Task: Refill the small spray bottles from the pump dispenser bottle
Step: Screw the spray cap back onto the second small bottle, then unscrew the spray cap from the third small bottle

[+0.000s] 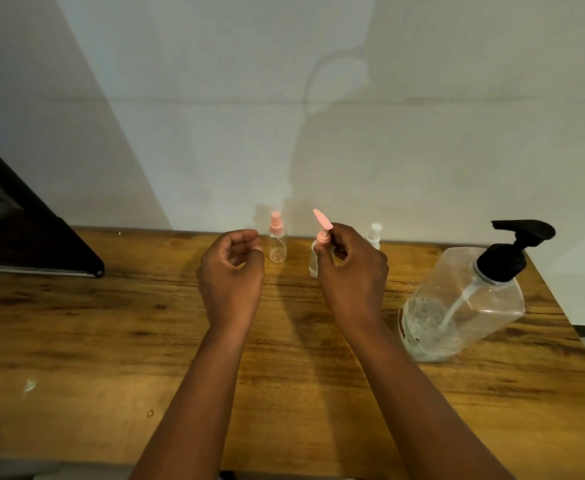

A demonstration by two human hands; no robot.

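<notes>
Three small bottles stand at the back of the desk (111,341) near the wall: a pink-capped spray bottle (277,242) on the left, a middle bottle with a pink pump top (322,233), and a white-capped spray bottle (374,235) on the right, partly hidden. The pump dispenser bottle (464,303) sits well apart to the right, about a third full, black pump on. Our right hand (351,271) has its grip clamped on the pink pump top, fingers pinched at the collar. Our left hand (232,271) hovers loosely curled beside it, holding nothing. We judge the step as unscrewing the top. To do it well, we should steady the bottle body with the left hand, twist only the collar, and lift straight up so the bottle doesn't tip.
</notes>
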